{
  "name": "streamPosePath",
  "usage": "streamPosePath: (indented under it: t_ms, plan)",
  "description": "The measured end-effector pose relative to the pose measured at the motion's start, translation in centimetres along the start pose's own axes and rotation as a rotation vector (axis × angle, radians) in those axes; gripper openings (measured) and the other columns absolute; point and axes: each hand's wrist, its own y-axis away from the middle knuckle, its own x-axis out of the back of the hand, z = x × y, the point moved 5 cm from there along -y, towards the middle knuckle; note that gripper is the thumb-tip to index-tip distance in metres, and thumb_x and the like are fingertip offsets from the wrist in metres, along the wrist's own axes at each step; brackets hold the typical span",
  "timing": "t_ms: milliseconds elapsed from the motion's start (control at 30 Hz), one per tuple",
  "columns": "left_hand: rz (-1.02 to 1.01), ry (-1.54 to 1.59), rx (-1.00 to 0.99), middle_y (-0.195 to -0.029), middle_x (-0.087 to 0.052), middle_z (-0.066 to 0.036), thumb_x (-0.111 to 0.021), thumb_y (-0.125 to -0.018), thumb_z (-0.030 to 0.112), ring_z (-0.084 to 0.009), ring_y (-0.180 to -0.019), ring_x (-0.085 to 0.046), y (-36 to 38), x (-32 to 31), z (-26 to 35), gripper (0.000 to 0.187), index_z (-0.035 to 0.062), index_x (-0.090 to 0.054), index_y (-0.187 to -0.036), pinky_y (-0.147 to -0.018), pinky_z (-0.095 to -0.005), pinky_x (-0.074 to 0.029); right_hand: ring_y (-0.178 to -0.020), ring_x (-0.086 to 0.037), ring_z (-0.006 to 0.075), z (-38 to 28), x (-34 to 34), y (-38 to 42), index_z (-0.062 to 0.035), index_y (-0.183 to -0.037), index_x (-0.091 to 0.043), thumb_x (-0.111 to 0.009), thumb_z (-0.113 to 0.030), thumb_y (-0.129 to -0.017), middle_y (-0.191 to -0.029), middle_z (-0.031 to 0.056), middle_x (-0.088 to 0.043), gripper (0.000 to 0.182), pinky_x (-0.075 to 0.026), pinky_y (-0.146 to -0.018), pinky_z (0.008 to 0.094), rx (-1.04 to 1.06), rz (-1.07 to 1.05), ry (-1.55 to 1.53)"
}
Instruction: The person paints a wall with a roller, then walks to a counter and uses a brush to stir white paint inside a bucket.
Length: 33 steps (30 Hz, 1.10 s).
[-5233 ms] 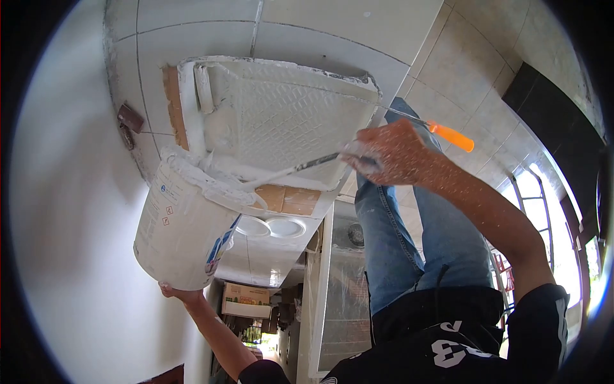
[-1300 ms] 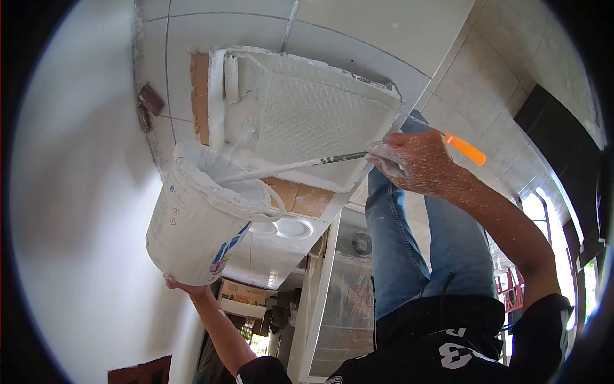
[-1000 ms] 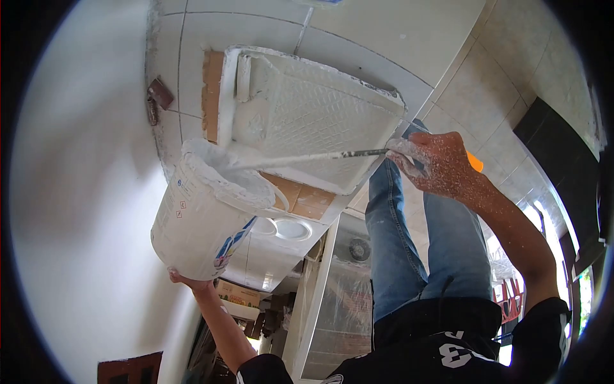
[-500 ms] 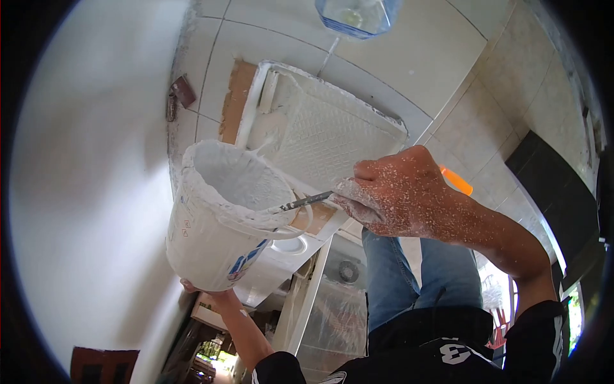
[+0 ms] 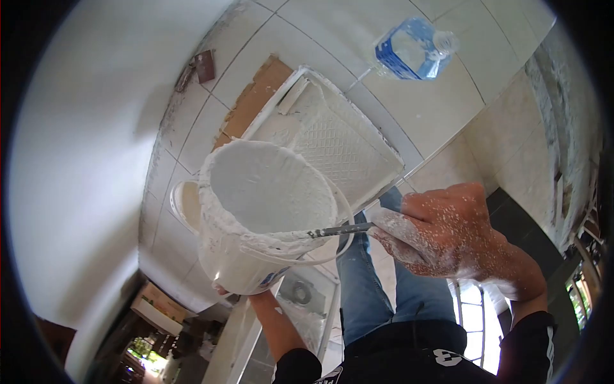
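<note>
A white bucket, its rim thickly coated with white paint, is held up in front of me with its opening facing me. My left hand supports it from below, mostly hidden by the bucket. My right hand, speckled with white, is closed around a thin dark paint-smeared stick. The stick's far end reaches the near rim of the bucket. Behind the bucket lies a paint tray with a ribbed bed covered in white paint; the bucket hides its near left part.
A brown cardboard piece lies under the tray's left side. A clear blue-labelled plastic bottle is at the far side on the tiles. A small dark reddish block sits near the white wall. A white round lid or tub shows left of the bucket.
The view has shifted, bringing the whole bottle into sight. The bucket's opening faces me more, showing more of its inside. My right hand keeps the stick at the rim.
</note>
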Motion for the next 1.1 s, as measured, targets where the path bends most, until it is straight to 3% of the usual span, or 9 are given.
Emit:
streamPosePath:
  t_ms: [167, 367, 467, 567, 667, 767, 867, 967, 1100]
  plan:
    - [-0.121, 0.246, 0.077, -0.143, -0.038, -0.01, -0.034, -0.074, 0.081, -0.0348, -0.129, -0.039, 1.9, -0.3, -5.1, 0.092, 0.0186, -0.034, -0.143, -0.102, -0.0598, -0.036, -0.042, -0.05, 0.0101, -1.0, -0.7, -0.3, -0.0127, -0.079, -0.068, -0.078, -0.021, -0.071, -0.055, -0.0017, -0.048, 0.015, -0.033, -0.035, 0.0275, 0.034, -0.215, 0.114]
    - [-0.222, 0.4, 0.086, -0.143, -0.039, -0.01, -0.032, -0.075, 0.081, -0.0348, -0.128, -0.04, 2.8, -0.3, -7.8, 0.092, 0.0193, -0.035, -0.143, -0.102, -0.0604, -0.036, -0.041, -0.054, 0.0132, -1.6, -3.1, -2.0, -0.0123, -0.065, -0.064, -0.072, -0.027, -0.077, -0.053, -0.0005, -0.051, 0.021, -0.039, -0.033, 0.0297, 0.081, -0.287, 0.217]
    - [-0.109, 0.49, 0.12, -0.143, -0.038, -0.009, -0.036, -0.071, 0.081, -0.0352, -0.13, -0.037, 2.6, -1.1, -8.2, 0.093, 0.0209, -0.036, -0.142, -0.1, -0.0608, -0.036, -0.043, -0.055, 0.0139, -2.0, -4.3, -2.4, -0.0103, -0.065, -0.063, -0.072, -0.027, -0.077, -0.054, 0.0013, -0.053, 0.022, -0.041, -0.035, 0.0305, 0.069, -0.319, 0.214]
    - [0.225, 0.273, 0.155, -0.145, -0.036, -0.007, -0.038, -0.07, 0.081, -0.035, -0.129, -0.037, 2.6, -2.2, -7.6, 0.093, 0.022, -0.036, -0.142, -0.099, -0.0602, -0.037, -0.045, -0.057, 0.0142, -3.5, -4.9, -3.2, -0.008, -0.064, -0.062, -0.071, -0.024, -0.077, -0.057, 0.0038, -0.055, 0.022, -0.042, -0.036, 0.03, 0.121, -0.343, 0.214]
    - [0.103, 0.447, 0.22, -0.146, -0.034, -0.006, -0.04, -0.072, 0.079, -0.0343, -0.129, -0.037, 2.1, 0.2, -9.8, 0.09, 0.0223, -0.036, -0.142, -0.099, -0.0596, -0.037, -0.046, -0.053, 0.0099, -5.9, -6.2, -3.1, -0.0066, -0.071, -0.066, -0.076, -0.019, -0.072, -0.059, 0.0023, -0.052, 0.016, -0.039, -0.036, 0.026, 0.186, -0.364, 0.298]
    - [0.167, 0.512, 0.236, -0.148, -0.029, -0.004, -0.04, -0.075, 0.075, -0.0339, -0.131, -0.034, 2.4, 1.1, -11.5, 0.089, 0.0219, -0.028, -0.145, -0.102, -0.0583, -0.035, -0.048, -0.054, 0.0121, -8.7, -7.3, -2.8, -0.0021, -0.072, -0.064, -0.075, -0.018, -0.07, -0.062, 0.0063, -0.052, 0.019, -0.041, -0.037, 0.026, 0.241, -0.511, 0.324]
    - [0.396, 0.576, 0.202, -0.119, -0.057, -0.011, -0.056, -0.075, 0.052, -0.0344, -0.113, -0.054, 3.0, -0.5, -10.7, 0.06, 0.0097, -0.058, -0.118, -0.09, -0.0501, -0.047, -0.05, -0.055, 0.0133, -12.0, -8.8, -2.9, 0.0014, -0.073, -0.063, -0.072, -0.012, -0.071, -0.063, 0.0077, -0.052, 0.016, -0.041, -0.037, 0.0247, 0.223, -0.61, 0.301]
    - [0.563, 0.479, 0.209, -0.107, -0.053, -0.011, -0.054, -0.072, 0.042, -0.032, -0.104, -0.054, 4.2, -2.7, -7.9, 0.048, 0.007, -0.055, -0.105, -0.083, -0.0459, -0.045, -0.052, -0.056, 0.0134, -15.9, -10.7, -2.0, 0.0022, -0.071, -0.062, -0.07, -0.009, -0.072, -0.063, 0.0078, -0.052, 0.014, -0.042, -0.038, 0.0243, 0.214, -0.645, 0.33]
    - [0.563, -0.314, 0.277, -0.091, -0.049, -0.011, -0.052, -0.066, 0.029, -0.0287, -0.091, -0.055, 9.2, -7.5, 0.8, 0.033, 0.0034, -0.051, -0.088, -0.075, -0.0402, -0.043, -0.054, -0.058, 0.015, -19.9, -14.0, -0.9, 0.0008, -0.074, -0.062, -0.07, -0.01, -0.073, -0.066, 0.0096, -0.055, 0.014, -0.045, -0.04, 0.026, 0.223, -0.861, 0.375]
